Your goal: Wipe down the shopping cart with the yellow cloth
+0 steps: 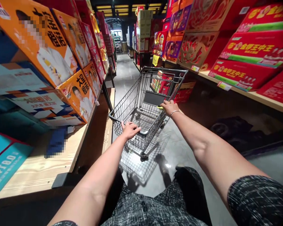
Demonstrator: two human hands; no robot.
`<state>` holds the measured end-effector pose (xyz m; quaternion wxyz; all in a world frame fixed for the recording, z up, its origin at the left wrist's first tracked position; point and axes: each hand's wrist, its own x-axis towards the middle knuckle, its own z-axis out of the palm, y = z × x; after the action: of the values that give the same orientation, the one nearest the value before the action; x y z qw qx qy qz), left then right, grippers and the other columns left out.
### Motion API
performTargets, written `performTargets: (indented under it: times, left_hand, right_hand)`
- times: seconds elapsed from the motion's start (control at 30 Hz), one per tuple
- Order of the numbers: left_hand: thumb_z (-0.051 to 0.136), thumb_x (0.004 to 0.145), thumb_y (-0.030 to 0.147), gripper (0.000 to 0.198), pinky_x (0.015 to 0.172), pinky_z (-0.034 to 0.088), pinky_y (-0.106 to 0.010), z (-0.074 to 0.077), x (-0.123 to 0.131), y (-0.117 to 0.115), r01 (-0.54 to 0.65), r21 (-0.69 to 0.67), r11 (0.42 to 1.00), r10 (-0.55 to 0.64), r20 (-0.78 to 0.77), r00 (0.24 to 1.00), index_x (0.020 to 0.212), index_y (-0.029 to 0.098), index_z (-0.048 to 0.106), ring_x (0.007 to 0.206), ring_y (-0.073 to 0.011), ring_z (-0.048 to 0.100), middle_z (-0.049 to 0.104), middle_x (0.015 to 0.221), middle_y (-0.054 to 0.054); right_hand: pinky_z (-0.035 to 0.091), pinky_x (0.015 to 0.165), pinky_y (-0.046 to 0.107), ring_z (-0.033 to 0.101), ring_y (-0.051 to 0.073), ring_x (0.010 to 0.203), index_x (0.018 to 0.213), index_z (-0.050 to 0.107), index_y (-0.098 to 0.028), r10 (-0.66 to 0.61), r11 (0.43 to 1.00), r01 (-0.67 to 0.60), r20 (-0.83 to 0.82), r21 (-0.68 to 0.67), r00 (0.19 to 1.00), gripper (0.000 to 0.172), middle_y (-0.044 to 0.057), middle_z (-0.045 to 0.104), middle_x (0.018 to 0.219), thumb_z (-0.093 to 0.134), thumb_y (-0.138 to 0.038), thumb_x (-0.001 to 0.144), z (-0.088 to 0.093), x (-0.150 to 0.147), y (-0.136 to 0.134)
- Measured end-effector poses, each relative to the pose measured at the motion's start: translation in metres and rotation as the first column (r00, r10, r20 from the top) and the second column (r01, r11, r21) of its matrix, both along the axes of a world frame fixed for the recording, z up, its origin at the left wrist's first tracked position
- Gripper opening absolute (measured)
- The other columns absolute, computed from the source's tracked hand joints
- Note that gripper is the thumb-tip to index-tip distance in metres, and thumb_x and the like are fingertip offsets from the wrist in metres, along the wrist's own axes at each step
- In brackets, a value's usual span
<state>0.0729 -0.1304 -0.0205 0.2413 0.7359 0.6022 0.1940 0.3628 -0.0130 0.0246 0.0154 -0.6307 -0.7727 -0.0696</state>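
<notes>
Cart [115, 119] touches spread left hand [130, 129] at its near edge, curled right hand [169, 108] at its right edge; dark panel [152, 99] inside.

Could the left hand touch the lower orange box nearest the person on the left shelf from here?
Probably yes. The left hand lies at the near rim of the shopping cart, and nothing seems to block the front of the orange box; it may take a swing left and a slight lean.
</notes>
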Motion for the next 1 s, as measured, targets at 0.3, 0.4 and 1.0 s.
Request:
performTargets:
  times: [0.3,0.4,1.0]
  left_hand:
    - [0.056,0.090,0.029,0.019,0.125,-0.001,-0.066,-0.010,-0.036,0.020,-0.099,0.079,0.992,0.106,-0.090,0.990,0.091,0.026,0.074,0.143,-0.0337,0.037,0.063,0.136,-0.006]
    - [0.053,0.092,0.026,0.023,0.124,0.001,-0.067,-0.010,-0.036,0.015,-0.186,0.160,0.969,0.202,-0.093,0.975,0.104,0.024,0.073,0.150,-0.0370,0.027,0.052,0.149,-0.009]
    - [0.045,0.101,0.038,0.033,0.128,-0.002,-0.051,-0.007,-0.051,0.006,0.083,0.068,0.994,-0.083,-0.008,0.997,0.095,0.025,0.074,0.122,-0.0243,0.054,0.073,0.099,-0.001]
  right_hand:
    - [0.044,0.078,0.042,0.045,0.033,0.111,0.119,0.068,-0.027,0.071,0.992,-0.074,0.028,0.100,0.997,0.037,0.017,0.060,0.121,0.040,-0.019,0.097,-0.022,-0.067,-0.043]
    - [0.046,0.075,0.042,0.046,0.034,0.109,0.120,0.067,-0.027,0.154,0.979,-0.150,-0.016,0.138,0.988,0.037,0.018,0.061,0.117,0.039,-0.021,0.097,-0.038,-0.101,-0.070]
    - [0.039,0.099,0.050,0.046,0.034,0.120,0.143,0.053,-0.020,0.109,0.977,-0.049,-0.295,0.205,0.949,0.064,0.019,0.052,0.130,0.044,-0.013,0.081,-0.058,-0.104,-0.052]
